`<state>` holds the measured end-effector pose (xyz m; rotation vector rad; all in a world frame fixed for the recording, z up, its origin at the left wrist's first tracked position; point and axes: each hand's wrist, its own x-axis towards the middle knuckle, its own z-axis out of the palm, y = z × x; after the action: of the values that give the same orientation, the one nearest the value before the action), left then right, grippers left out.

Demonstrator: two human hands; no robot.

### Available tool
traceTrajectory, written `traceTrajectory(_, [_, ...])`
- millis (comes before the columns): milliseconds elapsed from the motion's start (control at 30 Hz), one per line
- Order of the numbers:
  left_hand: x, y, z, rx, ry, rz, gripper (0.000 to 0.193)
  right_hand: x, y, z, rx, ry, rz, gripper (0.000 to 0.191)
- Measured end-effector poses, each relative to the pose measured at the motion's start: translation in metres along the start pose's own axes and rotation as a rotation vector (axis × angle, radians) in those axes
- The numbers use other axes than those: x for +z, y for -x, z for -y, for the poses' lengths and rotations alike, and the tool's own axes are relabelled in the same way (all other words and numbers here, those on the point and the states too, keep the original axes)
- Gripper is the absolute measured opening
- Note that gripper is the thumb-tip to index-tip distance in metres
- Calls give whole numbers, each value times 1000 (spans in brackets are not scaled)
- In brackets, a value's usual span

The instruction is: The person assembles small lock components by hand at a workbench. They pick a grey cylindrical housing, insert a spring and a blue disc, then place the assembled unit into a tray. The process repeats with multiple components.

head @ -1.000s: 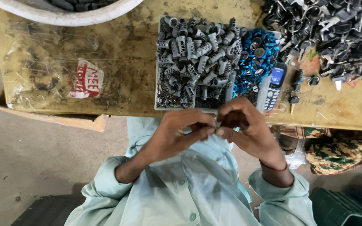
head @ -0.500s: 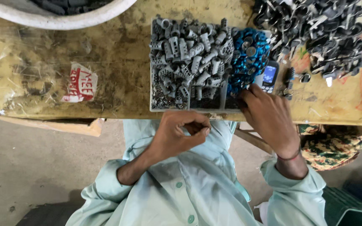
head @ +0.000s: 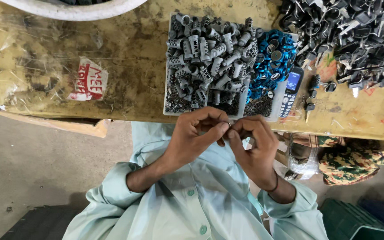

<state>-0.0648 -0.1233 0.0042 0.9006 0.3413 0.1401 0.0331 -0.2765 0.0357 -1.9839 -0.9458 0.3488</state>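
A: What do I see closest to me?

B: My left hand point(head: 192, 138) and right hand point(head: 252, 144) meet just before the surface point(head: 125, 71) edge. The fingers point(head: 216, 129) of both are pinched closed on one small metal piece point(head: 229, 126), too tiny to tell its kind.

A: And the progress?

B: I judge one piece is in assembly. Beyond, the tray point(head: 170, 66) is full of grey ridged parts point(head: 210, 53) and blue rings point(head: 272, 60), so much remains. Farther right lies a black pile point(head: 347, 31).
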Motion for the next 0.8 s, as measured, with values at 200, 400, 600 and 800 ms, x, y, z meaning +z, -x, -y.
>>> traceTrajectory(200, [-8,7,-2,2,103,136,14,-13,6,4,163,-248,77,6])
traceTrajectory(400, [-3,8,6,54,142,85,14,-3,3,11,83,-158,4,7])
traceTrajectory(600, [-6,13,7,50,123,81,15,-2,4,13,69,-109,-11,6])
traceTrajectory(800, [-4,12,4,94,33,30,16,5,10,9,42,-49,-65,8])
